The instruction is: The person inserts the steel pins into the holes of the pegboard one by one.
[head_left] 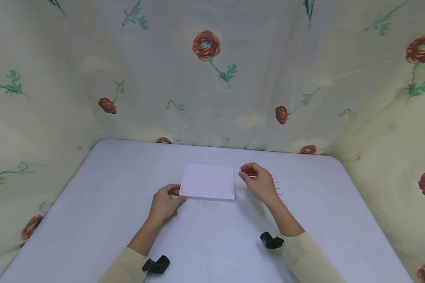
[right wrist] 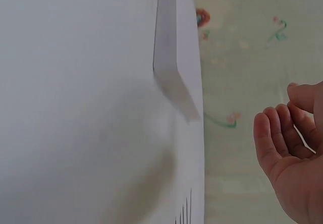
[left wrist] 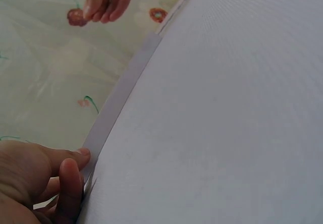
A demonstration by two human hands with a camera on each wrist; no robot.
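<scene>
A thin white board (head_left: 207,181) with a grid of small holes lies near the middle of the table. At its front left corner my left hand (head_left: 165,202) grips the edge between thumb and fingers. A short dark pin (head_left: 182,189) shows at that same corner. My right hand (head_left: 260,182) hovers just right of the board, apart from it. Its fingers are bent and the thumb tip is close to the index fingertip; whether something thin is between them cannot be made out. In the right wrist view, the right hand (right wrist: 295,148) is at the right edge.
Several thin dark pins (right wrist: 186,209) lie in a row on the white table (head_left: 212,243), right of the board and partly behind my right hand. Flower-patterned cloth (head_left: 248,98) hangs behind the table and along both sides.
</scene>
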